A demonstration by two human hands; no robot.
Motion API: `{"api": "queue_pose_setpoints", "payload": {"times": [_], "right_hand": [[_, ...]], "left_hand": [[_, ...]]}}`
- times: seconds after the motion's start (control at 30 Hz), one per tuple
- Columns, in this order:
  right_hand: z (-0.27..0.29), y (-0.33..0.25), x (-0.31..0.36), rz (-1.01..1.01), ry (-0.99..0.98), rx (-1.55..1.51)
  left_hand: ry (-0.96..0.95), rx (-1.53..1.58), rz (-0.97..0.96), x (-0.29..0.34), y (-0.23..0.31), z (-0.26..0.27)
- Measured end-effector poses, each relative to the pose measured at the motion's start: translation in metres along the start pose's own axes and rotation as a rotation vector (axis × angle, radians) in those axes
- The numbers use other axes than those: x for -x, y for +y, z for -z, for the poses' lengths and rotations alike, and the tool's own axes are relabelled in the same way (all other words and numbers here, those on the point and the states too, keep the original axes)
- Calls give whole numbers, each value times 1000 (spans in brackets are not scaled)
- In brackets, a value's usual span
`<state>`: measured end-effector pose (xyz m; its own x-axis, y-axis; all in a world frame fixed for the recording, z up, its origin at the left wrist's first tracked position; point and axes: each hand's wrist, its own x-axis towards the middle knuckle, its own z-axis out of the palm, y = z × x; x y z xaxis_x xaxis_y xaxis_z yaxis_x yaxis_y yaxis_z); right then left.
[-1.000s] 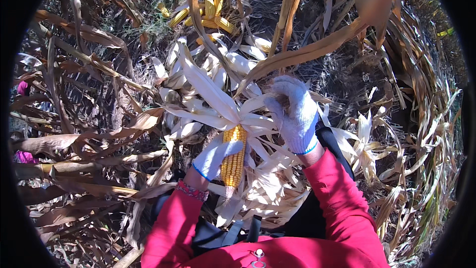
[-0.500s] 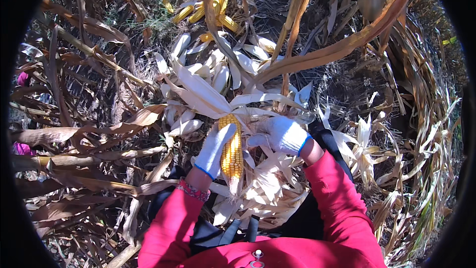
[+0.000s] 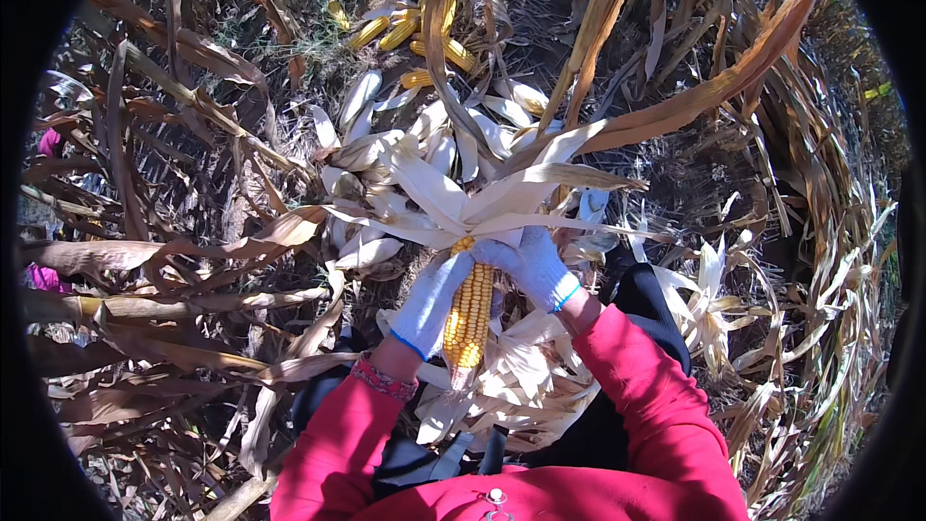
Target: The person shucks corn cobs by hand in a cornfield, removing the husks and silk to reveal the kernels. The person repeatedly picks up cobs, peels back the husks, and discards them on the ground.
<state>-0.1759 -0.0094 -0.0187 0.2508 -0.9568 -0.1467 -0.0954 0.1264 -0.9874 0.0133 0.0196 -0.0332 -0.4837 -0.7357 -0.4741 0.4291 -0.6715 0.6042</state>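
A yellow corn cob (image 3: pixel 470 314) hangs between my hands, its tip toward me and its kernels bare. Pale husk leaves (image 3: pixel 463 198) fan out from its far end. My left hand (image 3: pixel 432 294), in a white glove with a blue cuff, is closed around the cob's left side. My right hand (image 3: pixel 531 268), gloved alike, is closed at the base of the cob, where the husk joins it. Its fingertips are partly hidden behind the cob and leaves.
Several bare yellow cobs (image 3: pixel 397 31) lie on the ground at the far side. Nearer is a heap of cobs in pale husks (image 3: pixel 367 251). Loose husks (image 3: pixel 526 367) lie between my legs. Dry stalks (image 3: pixel 174 304) crowd the left, and a long brown leaf (image 3: pixel 694 111) arches across the upper right.
My right hand has moved left, from beside the cob onto its base. The cob has shifted slightly right, and the husk leaves are spread wider.
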Motion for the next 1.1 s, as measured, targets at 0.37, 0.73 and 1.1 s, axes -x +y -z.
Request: {"api": "queue_pose_setpoints", "payload": {"times": [0.37, 0.73, 1.1], "right_hand": [[-7, -14, 3, 496, 73, 570], [-36, -27, -14, -208, 192, -958], [-14, -44, -19, -505, 76, -1077]], "left_hand": [[-99, -238, -133, -2, -24, 10], [-62, -367, 192, 16, -8, -17], [-19, -1544, -549, -1, 12, 16]]}}
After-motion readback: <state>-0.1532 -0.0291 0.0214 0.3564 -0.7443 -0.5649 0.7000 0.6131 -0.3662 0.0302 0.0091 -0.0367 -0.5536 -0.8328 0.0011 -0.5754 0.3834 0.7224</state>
